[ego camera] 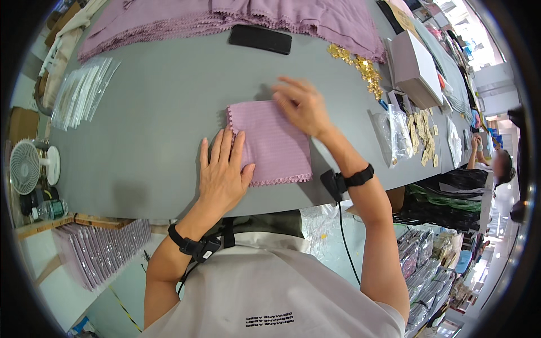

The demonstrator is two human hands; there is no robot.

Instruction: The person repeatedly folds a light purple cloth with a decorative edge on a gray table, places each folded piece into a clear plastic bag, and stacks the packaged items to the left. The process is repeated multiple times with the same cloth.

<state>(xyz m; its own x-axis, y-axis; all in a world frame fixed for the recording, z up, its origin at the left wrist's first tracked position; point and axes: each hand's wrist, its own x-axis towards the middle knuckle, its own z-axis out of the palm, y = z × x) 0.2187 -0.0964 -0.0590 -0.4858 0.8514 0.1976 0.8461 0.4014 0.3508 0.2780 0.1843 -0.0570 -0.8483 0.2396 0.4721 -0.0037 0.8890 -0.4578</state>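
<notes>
A folded mauve cloth (pixel 274 143) with a scalloped lace-like trim lies flat on the grey table (pixel 148 105) before me. My left hand (pixel 224 169) rests palm down at its left edge, the fingers partly on the trim. Above the cloth's upper right corner is my right hand (pixel 302 103), blurred, with its fingers curled loosely and nothing visible in them. Whether it touches the fabric I cannot tell. More mauve fabric (pixel 253 10) with the same trim is piled along the far side of the table.
A black smartphone (pixel 260 39) lies by the pile, with gold trinkets (pixel 365 72) to its right. Clear plastic bags (pixel 84 93) sit at left. A white box (pixel 416 69), tan tags (pixel 424 135) and a plastic packet (pixel 397 135) occupy the right. Bagged goods (pixel 101 249) stand below left.
</notes>
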